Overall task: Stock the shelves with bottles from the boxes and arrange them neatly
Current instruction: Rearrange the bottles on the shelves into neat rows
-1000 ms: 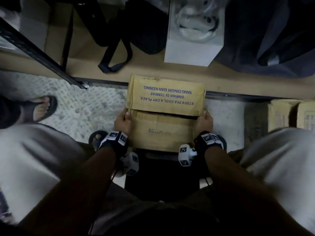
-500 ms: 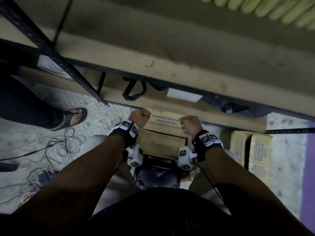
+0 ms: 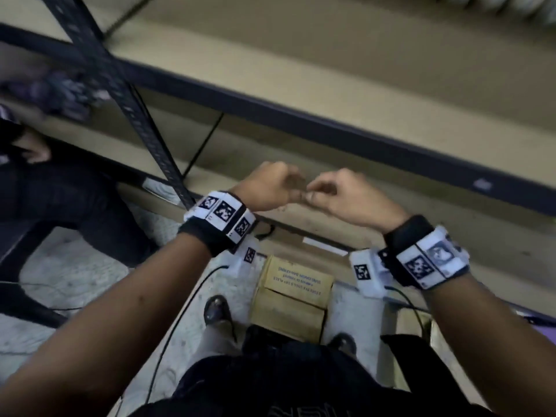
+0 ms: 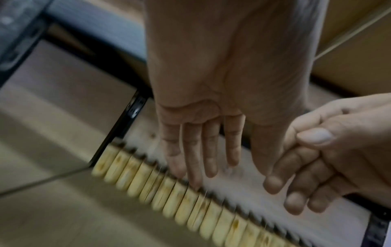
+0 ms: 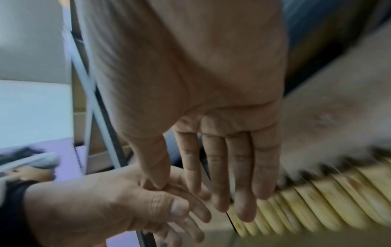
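A closed cardboard box (image 3: 294, 299) with blue print lies on the floor between my feet. My left hand (image 3: 270, 185) and right hand (image 3: 337, 191) are raised well above it, in front of a tan shelf board (image 3: 361, 85). Their fingertips touch each other and neither holds anything. In the left wrist view my left hand (image 4: 211, 150) has its fingers stretched out, with the right hand (image 4: 317, 158) against its thumb. A blurred row of yellow bottles (image 4: 190, 200) stands on a shelf beyond the fingers. It also shows as the yellow bottles (image 5: 317, 200) past my right hand (image 5: 222, 167).
A black perforated rack upright (image 3: 120, 94) slants across the left. Another person in dark clothes (image 3: 60, 191) crouches at the far left. Thin cables (image 3: 180, 311) trail over the pale floor. More shelf boards sit lower down behind my hands.
Both hands have let go of the box and risen to shelf height, meeting in front of me. The box stays on the floor, and my view has lifted far above it.
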`<state>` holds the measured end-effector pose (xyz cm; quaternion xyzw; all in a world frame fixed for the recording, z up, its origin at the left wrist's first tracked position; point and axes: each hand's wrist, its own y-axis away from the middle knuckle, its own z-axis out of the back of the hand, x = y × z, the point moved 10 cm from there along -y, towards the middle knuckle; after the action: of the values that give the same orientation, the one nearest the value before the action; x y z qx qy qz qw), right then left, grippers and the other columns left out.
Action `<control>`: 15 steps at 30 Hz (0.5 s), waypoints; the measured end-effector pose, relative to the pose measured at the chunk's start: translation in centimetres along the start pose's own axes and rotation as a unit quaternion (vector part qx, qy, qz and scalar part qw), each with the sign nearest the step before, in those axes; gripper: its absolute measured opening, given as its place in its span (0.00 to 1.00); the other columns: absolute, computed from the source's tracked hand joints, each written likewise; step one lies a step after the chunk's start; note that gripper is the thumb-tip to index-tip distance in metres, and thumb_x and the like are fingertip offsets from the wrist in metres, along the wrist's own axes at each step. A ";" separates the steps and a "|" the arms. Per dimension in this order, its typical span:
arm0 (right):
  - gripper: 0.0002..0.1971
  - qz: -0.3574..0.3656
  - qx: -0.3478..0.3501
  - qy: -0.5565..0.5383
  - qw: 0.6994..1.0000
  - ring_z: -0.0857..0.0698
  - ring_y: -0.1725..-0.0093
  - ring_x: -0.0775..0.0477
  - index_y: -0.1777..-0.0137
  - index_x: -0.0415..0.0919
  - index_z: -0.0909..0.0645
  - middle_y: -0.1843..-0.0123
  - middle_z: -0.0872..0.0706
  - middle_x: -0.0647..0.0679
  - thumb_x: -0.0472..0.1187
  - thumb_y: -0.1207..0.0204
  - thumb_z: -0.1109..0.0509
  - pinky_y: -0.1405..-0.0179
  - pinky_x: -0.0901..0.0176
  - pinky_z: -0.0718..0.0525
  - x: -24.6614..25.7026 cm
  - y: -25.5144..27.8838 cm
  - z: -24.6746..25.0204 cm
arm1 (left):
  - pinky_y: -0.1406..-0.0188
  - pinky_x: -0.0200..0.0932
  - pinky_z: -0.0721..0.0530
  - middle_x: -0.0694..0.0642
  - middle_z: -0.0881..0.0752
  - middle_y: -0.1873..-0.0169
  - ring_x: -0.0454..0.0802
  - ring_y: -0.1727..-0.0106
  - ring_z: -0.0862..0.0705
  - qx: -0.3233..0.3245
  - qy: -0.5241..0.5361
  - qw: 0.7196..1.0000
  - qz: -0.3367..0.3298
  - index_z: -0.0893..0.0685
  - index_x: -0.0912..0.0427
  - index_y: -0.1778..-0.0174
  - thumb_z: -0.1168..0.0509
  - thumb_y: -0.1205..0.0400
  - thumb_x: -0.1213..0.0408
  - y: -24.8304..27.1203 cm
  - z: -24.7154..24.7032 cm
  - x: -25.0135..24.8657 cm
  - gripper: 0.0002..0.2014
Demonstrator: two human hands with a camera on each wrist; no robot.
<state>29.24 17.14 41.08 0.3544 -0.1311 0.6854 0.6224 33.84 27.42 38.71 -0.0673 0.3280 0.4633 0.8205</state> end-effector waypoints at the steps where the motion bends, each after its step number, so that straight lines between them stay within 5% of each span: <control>1: 0.11 0.012 -0.012 0.034 0.999 0.13 0.49 0.51 0.45 0.49 0.12 0.51 0.09 0.54 0.51 0.22 0.27 0.47 0.56 0.17 1.4 0.5 2.1 | 0.41 0.39 0.20 0.52 0.11 0.44 0.48 0.41 0.14 -0.010 -0.014 1.000 -0.013 0.15 0.53 0.36 0.27 0.23 0.53 0.1 2.0 -1.5 0.20; 8: 0.12 0.086 -0.062 0.150 0.983 0.15 0.49 0.50 0.47 0.54 0.13 0.52 0.10 0.54 0.56 0.25 0.29 0.49 0.54 0.17 7.1 2.9 14.2 | 0.47 0.42 0.18 0.42 0.14 0.55 0.44 0.52 0.15 -0.042 -0.132 0.989 -0.048 0.15 0.48 0.39 0.26 0.26 0.49 0.3 11.8 -11.1 0.20; 15: 0.15 0.111 -0.073 0.255 0.958 0.15 0.47 0.47 0.43 0.48 0.14 0.48 0.13 0.51 0.56 0.23 0.27 0.48 0.53 0.17 7.4 0.8 22.1 | 0.49 0.40 0.25 0.50 0.14 0.46 0.49 0.47 0.18 -0.111 -0.220 0.969 -0.004 0.17 0.49 0.35 0.29 0.22 0.49 -2.3 18.4 -15.9 0.20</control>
<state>35.75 8.93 61.88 0.1047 -0.0567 0.8065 0.5792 38.76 22.37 62.09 -0.0554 0.0861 0.4968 0.8618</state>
